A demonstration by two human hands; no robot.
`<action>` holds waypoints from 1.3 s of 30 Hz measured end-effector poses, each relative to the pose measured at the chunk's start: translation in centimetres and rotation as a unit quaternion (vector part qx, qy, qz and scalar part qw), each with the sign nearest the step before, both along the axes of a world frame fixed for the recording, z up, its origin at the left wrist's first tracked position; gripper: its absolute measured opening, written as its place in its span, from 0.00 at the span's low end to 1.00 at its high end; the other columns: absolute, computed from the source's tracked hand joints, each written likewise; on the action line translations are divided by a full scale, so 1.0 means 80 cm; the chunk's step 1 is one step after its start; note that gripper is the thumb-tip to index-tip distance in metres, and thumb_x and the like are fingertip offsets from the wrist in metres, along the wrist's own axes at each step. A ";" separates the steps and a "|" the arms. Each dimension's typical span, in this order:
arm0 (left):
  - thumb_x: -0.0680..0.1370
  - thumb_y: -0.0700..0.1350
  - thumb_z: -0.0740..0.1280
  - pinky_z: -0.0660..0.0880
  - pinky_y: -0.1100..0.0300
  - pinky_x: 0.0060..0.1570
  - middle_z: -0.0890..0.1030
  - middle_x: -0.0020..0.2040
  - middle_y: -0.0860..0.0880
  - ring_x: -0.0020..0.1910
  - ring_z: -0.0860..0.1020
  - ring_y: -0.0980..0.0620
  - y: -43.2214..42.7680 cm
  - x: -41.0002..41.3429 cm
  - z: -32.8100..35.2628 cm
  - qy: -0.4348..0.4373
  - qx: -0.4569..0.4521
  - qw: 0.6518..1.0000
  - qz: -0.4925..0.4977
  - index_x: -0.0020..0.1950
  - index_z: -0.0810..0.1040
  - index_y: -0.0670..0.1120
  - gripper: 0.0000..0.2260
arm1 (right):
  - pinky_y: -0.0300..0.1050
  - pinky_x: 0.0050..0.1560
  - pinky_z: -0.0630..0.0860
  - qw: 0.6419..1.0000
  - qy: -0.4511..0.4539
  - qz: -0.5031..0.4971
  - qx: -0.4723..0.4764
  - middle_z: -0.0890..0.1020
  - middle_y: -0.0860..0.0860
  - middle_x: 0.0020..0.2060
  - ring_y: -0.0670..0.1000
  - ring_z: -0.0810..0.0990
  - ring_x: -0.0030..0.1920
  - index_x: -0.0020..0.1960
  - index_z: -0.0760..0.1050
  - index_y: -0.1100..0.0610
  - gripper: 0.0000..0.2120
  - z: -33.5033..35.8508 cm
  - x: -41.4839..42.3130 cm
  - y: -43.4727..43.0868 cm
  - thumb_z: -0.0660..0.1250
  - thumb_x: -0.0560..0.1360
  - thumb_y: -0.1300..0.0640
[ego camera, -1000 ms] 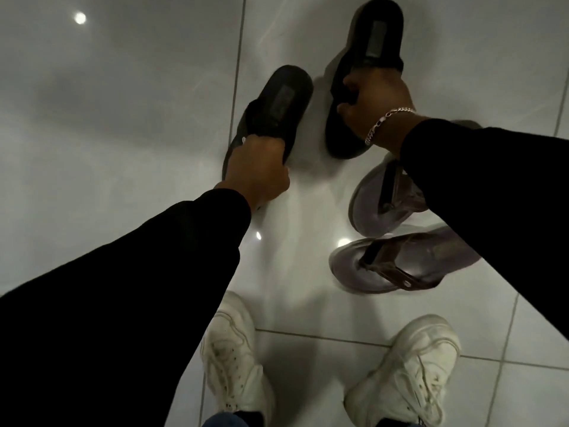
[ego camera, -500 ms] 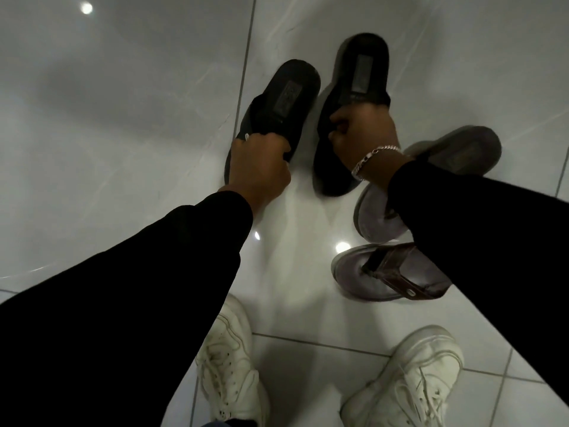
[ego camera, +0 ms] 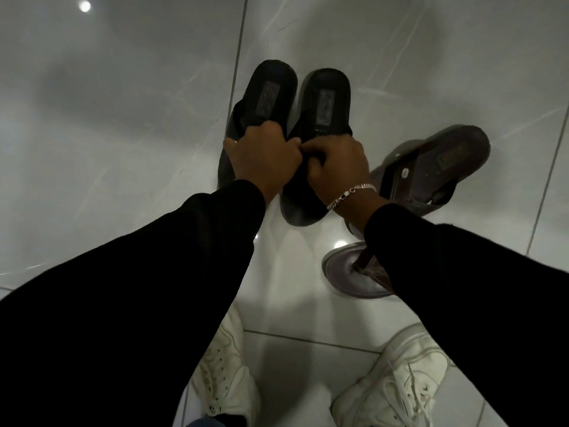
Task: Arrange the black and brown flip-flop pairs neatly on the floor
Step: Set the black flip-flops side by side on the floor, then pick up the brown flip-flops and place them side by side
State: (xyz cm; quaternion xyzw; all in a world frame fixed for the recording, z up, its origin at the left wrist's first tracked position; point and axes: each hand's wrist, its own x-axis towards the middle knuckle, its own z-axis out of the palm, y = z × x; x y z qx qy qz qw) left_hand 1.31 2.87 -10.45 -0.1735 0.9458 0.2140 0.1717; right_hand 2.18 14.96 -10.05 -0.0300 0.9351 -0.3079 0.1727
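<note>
While both arms reach forward in the head view, the left hand (ego camera: 264, 158) is curled around the strap area of the left black flip-flop (ego camera: 264, 97), and the right hand (ego camera: 337, 166) is closed the same way on the right black flip-flop (ego camera: 323, 103). These 2 hands meet, knuckles touching, between the 2 soles. The black pair lies side by side on the glossy white tile floor (ego camera: 123, 149), nearly parallel, the ends away from the person close together and roughly level. Each sole carries a rectangular label on its far half. The near end of the right black flip-flop pokes out below the right wrist, just beside the left sleeve (ego camera: 154, 272).

A silver chain bracelet (ego camera: 351, 194) circles the right wrist above the black right sleeve (ego camera: 462, 272). To the right of the black pair sits 1 brown flip-flop (ego camera: 437, 161), angled toward the upper right, partly covered by the right forearm. A second brown flip-flop (ego camera: 348, 272) lies nearer the person, its toe post and brown strap showing, the rest hidden under the right sleeve. The 2 brown ones sit close to each other but point in different directions.

At the bottom, 2 white sneakers stand on the tiles: the left sneaker (ego camera: 224, 380) and the right sneaker (ego camera: 397, 383), apart from each other, with a dark grout line running between them and the flip-flops.
</note>
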 end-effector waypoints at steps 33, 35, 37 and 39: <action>0.73 0.41 0.60 0.73 0.44 0.60 0.78 0.56 0.35 0.56 0.76 0.36 -0.052 0.030 -0.004 0.152 -0.047 0.970 -0.186 0.58 0.75 0.38 0.15 | 0.51 0.61 0.70 0.998 0.029 0.033 0.055 0.80 0.60 0.55 0.62 0.75 0.58 0.58 0.76 0.63 0.17 -0.001 0.070 0.040 0.67 0.69 0.64; 0.71 0.37 0.61 0.69 0.44 0.67 0.76 0.61 0.33 0.63 0.73 0.33 -0.014 0.038 -0.016 0.139 0.001 0.959 -0.248 0.61 0.75 0.35 0.20 | 0.53 0.57 0.72 0.997 0.022 0.006 0.080 0.80 0.59 0.53 0.62 0.75 0.55 0.56 0.76 0.61 0.17 0.002 0.082 0.062 0.66 0.68 0.61; 0.70 0.35 0.62 0.65 0.44 0.71 0.73 0.67 0.31 0.69 0.69 0.32 0.016 0.046 -0.029 0.092 0.034 0.959 -0.265 0.65 0.73 0.33 0.23 | 0.53 0.52 0.72 0.993 0.023 -0.028 0.114 0.79 0.59 0.50 0.63 0.74 0.51 0.53 0.76 0.59 0.15 0.004 0.098 0.085 0.65 0.68 0.58; 0.71 0.34 0.62 0.63 0.43 0.73 0.69 0.71 0.31 0.72 0.66 0.32 0.043 0.055 -0.038 0.036 0.061 0.964 -0.257 0.69 0.70 0.34 0.25 | 0.52 0.50 0.70 0.987 0.020 -0.103 0.121 0.79 0.59 0.47 0.61 0.74 0.49 0.50 0.75 0.58 0.11 0.004 0.119 0.109 0.67 0.68 0.57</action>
